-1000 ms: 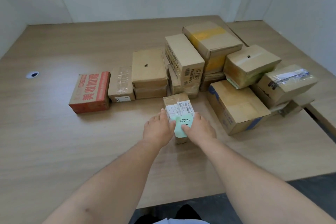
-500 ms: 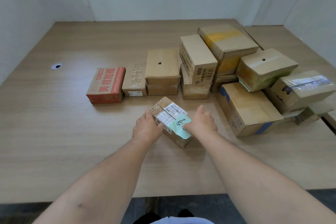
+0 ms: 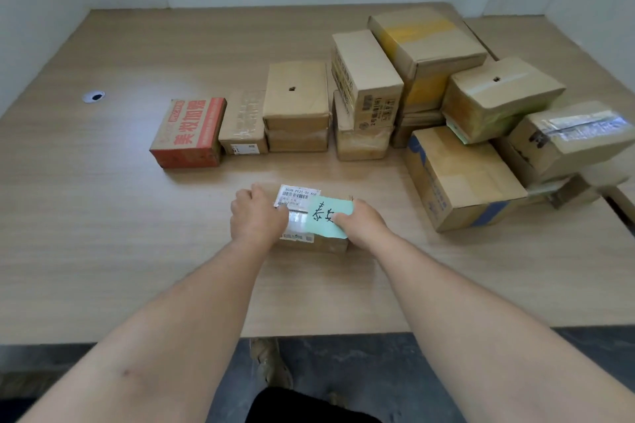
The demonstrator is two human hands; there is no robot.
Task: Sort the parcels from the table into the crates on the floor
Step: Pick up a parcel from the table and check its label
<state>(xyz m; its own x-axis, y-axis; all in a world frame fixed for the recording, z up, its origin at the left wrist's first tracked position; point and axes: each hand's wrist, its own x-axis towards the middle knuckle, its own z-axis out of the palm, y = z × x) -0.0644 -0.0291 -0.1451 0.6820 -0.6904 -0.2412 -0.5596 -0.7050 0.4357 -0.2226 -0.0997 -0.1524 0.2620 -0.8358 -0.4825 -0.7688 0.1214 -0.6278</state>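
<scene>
A small brown cardboard parcel (image 3: 302, 213) lies on the wooden table (image 3: 103, 233) in front of me, long side across. It carries a white barcode label and a green note with black handwriting. My left hand (image 3: 257, 216) grips its left end, fingers curled over the far edge. My right hand (image 3: 360, 221) holds the right end, thumb on the green note. No crates are in view.
Behind the parcel stand several more boxes: a red printed carton (image 3: 189, 134) at the left, plain brown cartons (image 3: 297, 103) in the middle, and a stacked heap (image 3: 464, 148) at the right. A cable hole (image 3: 93, 96) lies far left. Dark floor (image 3: 343, 364) shows below the table edge.
The parcel has turned from pointing away from me to lying crosswise, slightly nearer. Both hands shifted from its near end to its two short ends.
</scene>
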